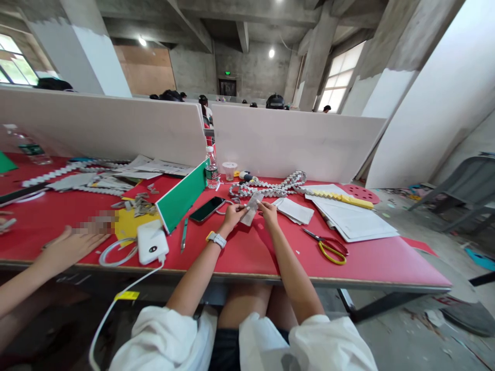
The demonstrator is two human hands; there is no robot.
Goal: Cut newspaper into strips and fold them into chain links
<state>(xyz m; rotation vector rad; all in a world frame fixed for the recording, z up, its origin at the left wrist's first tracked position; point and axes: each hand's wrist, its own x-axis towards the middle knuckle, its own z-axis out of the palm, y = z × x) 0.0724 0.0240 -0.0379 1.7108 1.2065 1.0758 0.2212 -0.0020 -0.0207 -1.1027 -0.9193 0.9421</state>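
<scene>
My left hand and my right hand pinch a small strip of grey printed paper between them, just above the red table. The left fingers hold its left edge, the right fingers its upper right side. Behind my hands lies a folded-paper chain in zigzag links, coiled on the table. To the right of my right hand is a stack of small white paper strips. A dark phone rests left of my left hand. Scissors with red and yellow handles lie further right.
Larger paper sheets lie on the right, with a yellow zigzag chain end across them. A green divider, power bank, pen and water bottle are at the left. A co-worker's hand rests beyond the divider.
</scene>
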